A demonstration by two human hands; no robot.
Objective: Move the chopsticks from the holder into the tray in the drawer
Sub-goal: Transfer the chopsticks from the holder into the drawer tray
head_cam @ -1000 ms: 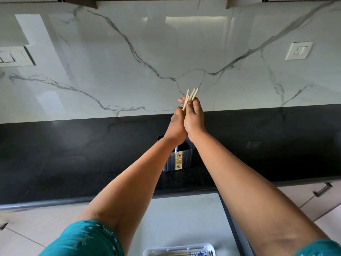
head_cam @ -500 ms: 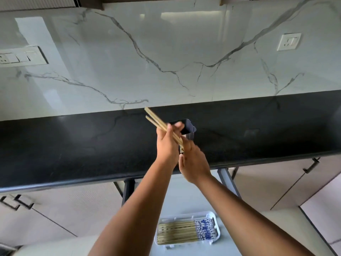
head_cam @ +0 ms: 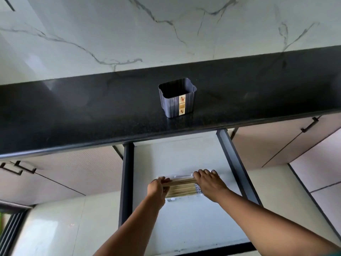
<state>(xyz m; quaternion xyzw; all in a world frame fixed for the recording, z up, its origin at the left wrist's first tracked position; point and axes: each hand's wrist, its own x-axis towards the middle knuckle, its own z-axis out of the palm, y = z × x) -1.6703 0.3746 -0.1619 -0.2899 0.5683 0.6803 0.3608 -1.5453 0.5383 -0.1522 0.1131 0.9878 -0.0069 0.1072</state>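
Note:
A dark grey ribbed holder (head_cam: 177,97) with a small yellow label stands on the black counter, and nothing sticks out of it. Below, in the pulled-out drawer (head_cam: 184,228), a white tray (head_cam: 180,176) carries several pale wooden chopsticks (head_cam: 181,188) lying side by side. My left hand (head_cam: 158,189) grips the left ends of the upper chopsticks over the tray. My right hand (head_cam: 208,182) lies over the tray's right end, fingers spread and fairly straight, touching the chopsticks' other ends. Both hands hide the ends of the tray.
The black counter (head_cam: 92,117) runs across the view with a marble backsplash behind it. Dark drawer rails (head_cam: 126,182) flank the drawer's white floor. Cabinet fronts with black handles (head_cam: 310,124) sit on both sides under the counter.
Both hands have come down from above the holder to the tray in the drawer, bringing the chopsticks with them. The view has tilted downward.

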